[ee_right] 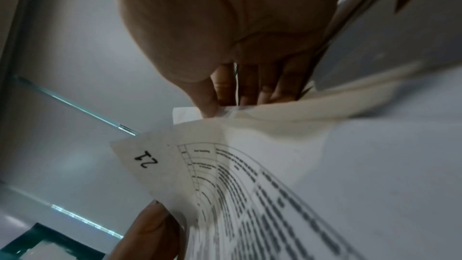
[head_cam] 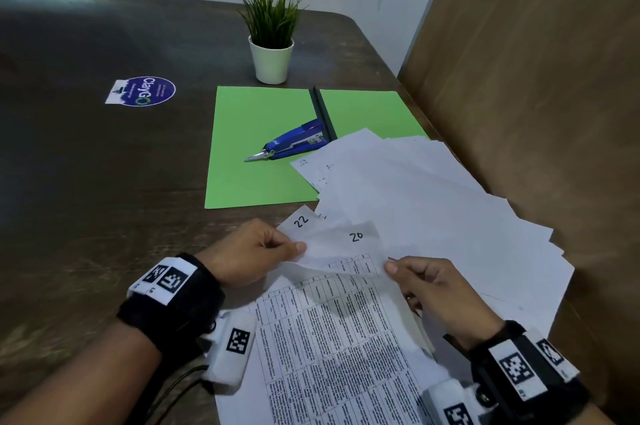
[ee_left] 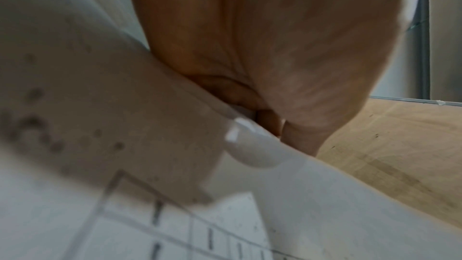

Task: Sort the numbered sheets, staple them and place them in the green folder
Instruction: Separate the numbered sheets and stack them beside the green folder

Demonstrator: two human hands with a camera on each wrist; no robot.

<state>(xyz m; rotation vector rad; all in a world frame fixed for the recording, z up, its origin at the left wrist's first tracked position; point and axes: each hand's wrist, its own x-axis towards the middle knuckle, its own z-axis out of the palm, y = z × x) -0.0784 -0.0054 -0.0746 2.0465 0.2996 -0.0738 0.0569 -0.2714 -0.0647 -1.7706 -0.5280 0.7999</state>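
Note:
Near the table's front edge, my left hand (head_cam: 298,248) pinches the top corners of the numbered sheets. The corner marked 22 (head_cam: 301,220) pokes out behind the sheet marked 20 (head_cam: 356,237). My right hand (head_cam: 391,267) pinches the curled right edge of sheet 20, lifting it off a printed table sheet (head_cam: 329,338). In the right wrist view the thumb and fingers (ee_right: 250,86) nip a paper edge, and a sheet marked 21 (ee_right: 146,160) shows beneath. The open green folder (head_cam: 256,168) lies beyond, with a blue stapler (head_cam: 291,144) on it.
More white sheets (head_cam: 433,199) lie fanned out at the right, overlapping the folder's corner. A black binder bar (head_cam: 322,113) rests on the folder. A potted plant (head_cam: 272,40) stands behind it, a sticker (head_cam: 143,92) to the left, a wooden panel (head_cam: 536,113) on the right.

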